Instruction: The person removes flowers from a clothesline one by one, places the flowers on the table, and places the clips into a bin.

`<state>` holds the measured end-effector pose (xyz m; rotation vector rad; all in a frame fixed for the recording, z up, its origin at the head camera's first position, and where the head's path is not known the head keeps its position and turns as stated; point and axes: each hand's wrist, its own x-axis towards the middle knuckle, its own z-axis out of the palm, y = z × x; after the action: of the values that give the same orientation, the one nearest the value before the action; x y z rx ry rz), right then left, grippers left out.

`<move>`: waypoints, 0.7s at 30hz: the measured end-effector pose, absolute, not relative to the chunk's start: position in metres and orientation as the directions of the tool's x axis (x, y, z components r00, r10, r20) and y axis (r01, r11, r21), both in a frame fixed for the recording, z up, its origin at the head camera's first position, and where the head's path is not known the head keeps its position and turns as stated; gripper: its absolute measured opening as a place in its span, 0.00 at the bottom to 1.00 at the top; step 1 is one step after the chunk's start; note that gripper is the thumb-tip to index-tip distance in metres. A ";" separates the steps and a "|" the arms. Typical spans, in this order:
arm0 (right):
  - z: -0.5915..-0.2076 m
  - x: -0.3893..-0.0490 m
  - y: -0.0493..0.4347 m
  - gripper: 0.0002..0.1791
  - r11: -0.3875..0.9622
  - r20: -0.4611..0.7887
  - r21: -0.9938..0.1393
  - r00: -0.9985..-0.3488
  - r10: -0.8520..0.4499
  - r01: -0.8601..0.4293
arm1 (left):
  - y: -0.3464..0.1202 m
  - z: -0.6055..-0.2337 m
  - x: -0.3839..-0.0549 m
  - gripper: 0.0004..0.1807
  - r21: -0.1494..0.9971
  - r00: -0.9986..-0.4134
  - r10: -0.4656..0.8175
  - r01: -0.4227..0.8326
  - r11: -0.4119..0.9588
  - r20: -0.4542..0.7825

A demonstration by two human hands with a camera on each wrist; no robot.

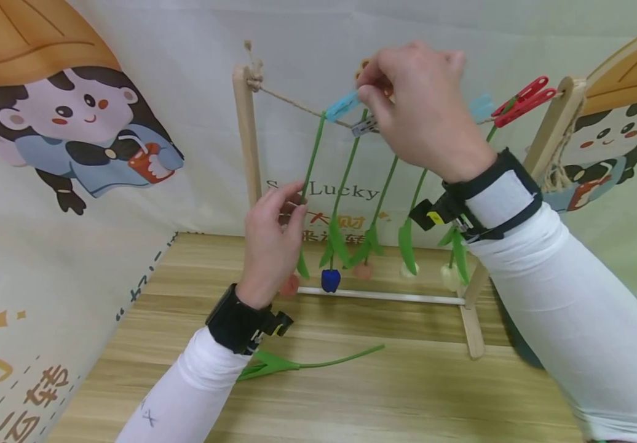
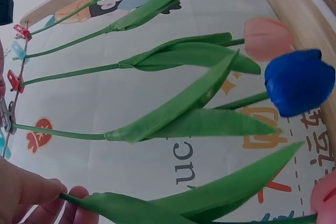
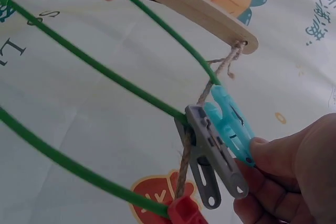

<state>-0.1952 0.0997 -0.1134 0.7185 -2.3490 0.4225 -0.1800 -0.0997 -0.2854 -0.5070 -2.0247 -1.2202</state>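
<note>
My right hand pinches the handle end of a light blue clothespin between thumb and fingers, at the twine. The top of a green stem meets that clothespin's tip. Lower down, my left hand pinches the same stem near its leaves; its pink artificial tulip hangs head down. Beside it, a grey clothespin grips the stem of a blue tulip on the twine. A pink tulip hangs beyond, from a red clothespin.
The twine runs between two wooden posts, the left one and the right one. Pale tulips hang near the right post. A white rod joins the stand low down. Another green stem with leaves lies on the wooden table.
</note>
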 end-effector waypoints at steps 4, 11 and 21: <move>-0.115 -0.193 0.103 0.15 0.795 0.684 -0.109 -0.626 -0.376 -0.597 | -0.104 -0.288 -0.173 0.18 0.606 -0.677 -0.024 0.642 0.470 0.735; -0.118 -0.183 0.111 0.14 0.781 0.721 -0.092 -0.582 -0.376 -0.618 | -0.115 -0.294 -0.160 0.19 0.596 -0.677 -0.030 0.625 0.504 0.736; -0.136 -0.159 0.131 0.15 0.736 0.759 -0.079 -0.519 -0.393 -0.672 | -0.129 -0.298 -0.142 0.19 0.532 -0.655 0.030 0.639 0.555 0.755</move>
<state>-0.1588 0.1307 -0.1357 0.7987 -2.1771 0.4724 -0.1419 -0.1294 -0.2985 -0.5362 -2.0758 -1.0922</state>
